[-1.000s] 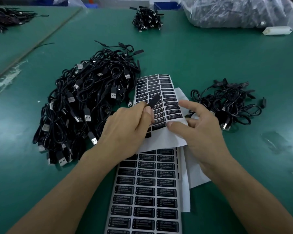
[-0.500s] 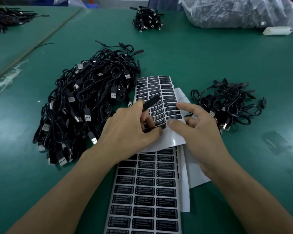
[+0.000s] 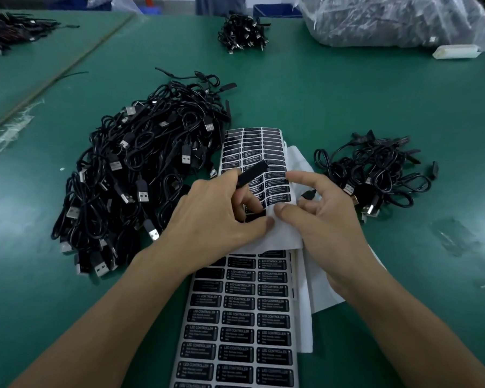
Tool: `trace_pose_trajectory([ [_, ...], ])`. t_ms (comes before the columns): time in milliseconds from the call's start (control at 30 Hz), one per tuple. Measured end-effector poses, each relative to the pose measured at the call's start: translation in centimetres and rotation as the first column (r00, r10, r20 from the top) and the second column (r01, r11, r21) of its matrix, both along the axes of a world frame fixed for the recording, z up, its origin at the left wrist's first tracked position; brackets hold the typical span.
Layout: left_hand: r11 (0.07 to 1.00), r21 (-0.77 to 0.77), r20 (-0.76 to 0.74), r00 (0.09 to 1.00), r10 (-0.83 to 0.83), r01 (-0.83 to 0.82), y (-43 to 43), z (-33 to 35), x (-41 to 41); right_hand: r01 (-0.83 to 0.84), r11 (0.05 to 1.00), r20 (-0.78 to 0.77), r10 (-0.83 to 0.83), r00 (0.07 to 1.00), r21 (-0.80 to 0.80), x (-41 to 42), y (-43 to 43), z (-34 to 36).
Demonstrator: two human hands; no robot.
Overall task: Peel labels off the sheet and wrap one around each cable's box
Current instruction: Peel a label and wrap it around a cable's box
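Grips the cable box (image 3: 252, 173) in the left hand (image 3: 216, 217) over the label sheet (image 3: 252, 151). Pinches the sheet's right edge with the right hand (image 3: 328, 219), between thumb and fingers.

black labels (image 3: 240, 317), green table (image 3: 347, 102), black cables (image 3: 140, 175)

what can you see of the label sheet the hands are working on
The label sheet is white backing paper carrying three columns of small black labels with white print. Its near part is bare white. It curves upward, lying over a second sheet full of labels on the green table. The left hand, with a small black box between its fingers, picks at the nearest labels; the right hand holds its right edge.
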State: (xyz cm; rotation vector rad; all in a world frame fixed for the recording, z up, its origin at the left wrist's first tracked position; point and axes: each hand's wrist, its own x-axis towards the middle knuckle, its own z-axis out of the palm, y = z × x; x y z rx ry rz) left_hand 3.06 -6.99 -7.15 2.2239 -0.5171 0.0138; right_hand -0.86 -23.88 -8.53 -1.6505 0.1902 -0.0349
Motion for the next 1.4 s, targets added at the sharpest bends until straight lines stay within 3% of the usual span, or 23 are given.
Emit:
trace_pose_trajectory([
  [600,0.999,-0.048,-0.030,1.000,0.002,-0.004,0.0,-0.5,0.2,-0.024,0.992,0.001,0.024,1.000,-0.120,-0.2,0.2,0.2],
  [1000,0.999,0.044,0.012,1.000,0.019,-0.019,-0.2,0.3,-0.2,-0.057,0.976,0.003,0.059,0.998,-0.212,-0.1,-0.1,-0.1],
  [1400,0.998,-0.058,-0.030,0.999,-0.014,0.012,0.1,-0.4,0.3,-0.127,0.970,-0.017,0.126,0.992,-0.205,0.1,-0.1,-0.3],
])
